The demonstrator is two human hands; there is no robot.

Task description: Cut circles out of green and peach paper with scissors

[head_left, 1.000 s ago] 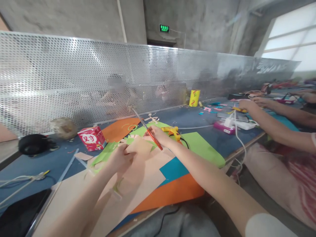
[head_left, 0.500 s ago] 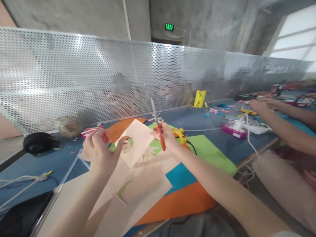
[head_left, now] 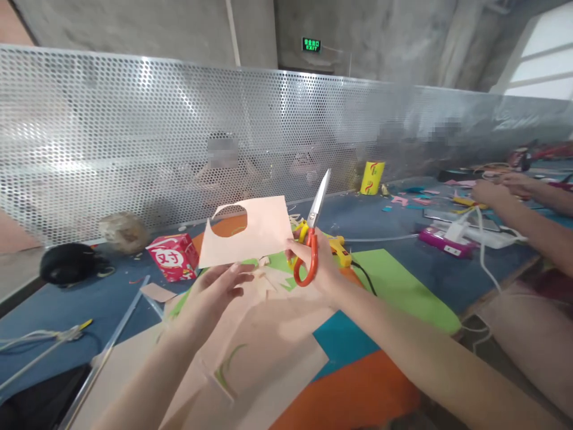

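My right hand is closed around red-handled scissors whose blades point up. Between its thumb and fingers it also pinches the lower right corner of a pale pink sheet of paper. A rounded hole has been cut near the paper's left side, and it breaks through the edge there. Just under the sheet's lower left edge is my left hand, fingers loosely stretched and apart, holding nothing. Below both hands lies a larger pale sheet with small paper scraps on it.
A red box, a black round object and a yellow glue gun surround the work. Green, blue and orange sheets lie beneath. A metal mesh partition stands behind; another person's hands work at right.
The pale pink paper has turned and now hangs from my right hand. My left hand has moved right and down, away from the red box. The scissors have swung to the right.
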